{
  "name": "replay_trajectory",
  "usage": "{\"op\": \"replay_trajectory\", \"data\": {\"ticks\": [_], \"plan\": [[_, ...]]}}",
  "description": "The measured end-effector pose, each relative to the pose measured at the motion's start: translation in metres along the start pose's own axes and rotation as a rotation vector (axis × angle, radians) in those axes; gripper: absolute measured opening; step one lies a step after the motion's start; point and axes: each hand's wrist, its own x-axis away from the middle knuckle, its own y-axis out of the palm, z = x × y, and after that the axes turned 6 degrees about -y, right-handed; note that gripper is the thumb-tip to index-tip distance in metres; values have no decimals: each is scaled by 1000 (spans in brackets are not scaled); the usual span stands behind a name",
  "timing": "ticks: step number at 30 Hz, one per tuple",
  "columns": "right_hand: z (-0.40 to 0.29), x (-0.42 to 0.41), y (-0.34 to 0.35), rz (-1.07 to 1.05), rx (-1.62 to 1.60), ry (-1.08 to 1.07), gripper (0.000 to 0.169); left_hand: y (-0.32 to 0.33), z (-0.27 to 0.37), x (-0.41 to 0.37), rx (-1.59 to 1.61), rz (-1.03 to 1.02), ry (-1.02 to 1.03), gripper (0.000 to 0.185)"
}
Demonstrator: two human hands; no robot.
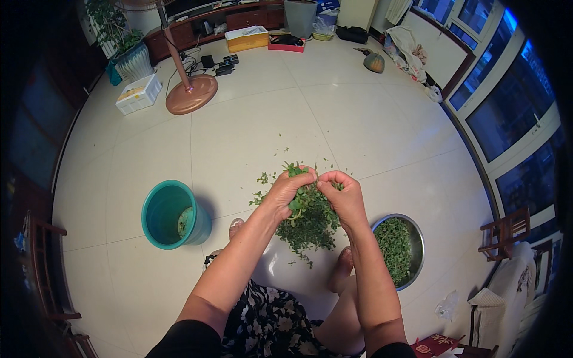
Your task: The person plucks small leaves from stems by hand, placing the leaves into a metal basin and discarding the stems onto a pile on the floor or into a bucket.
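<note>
My left hand (pixel 286 190) is closed around a bunch of leafy green stems (pixel 301 197), its thumb and fingertips towards the right. Thumb and forefinger of my right hand (pixel 342 192) pinch at a thin stem beside the left fingertips. Below both hands a heap of green leafy plants (pixel 309 230) lies on the tiled floor between my feet. To the right stands a round steel bowl (pixel 417 268) holding picked greens (pixel 393 250), partly behind my right forearm. On the left is a teal plastic bucket (pixel 203 226) with some pale matter at its bottom.
Small leaf scraps (pixel 286 149) dot the floor ahead of the heap. Farther off stand a copper-coloured fan base (pixel 192 95), a white crate (pixel 139 95), black adapters with cables (pixel 225 65) and a squash (pixel 374 62). A small wooden chair (pixel 506 233) and a clear plastic bag (pixel 446 305) are at the right.
</note>
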Motion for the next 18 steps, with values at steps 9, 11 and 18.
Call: {"op": "replay_trajectory", "data": {"ticks": [9, 11, 18], "plan": [[22, -8, 2, 109, 254, -167, 7, 8, -6, 1, -142, 84, 117, 7], [21, -11, -4, 88, -218, 92, 7, 6, -2, 6, -63, 54, 79, 8], [15, -2, -20, 23, -483, 152, 6, -104, 77, 70, 300, 552, 290, 15]]}}
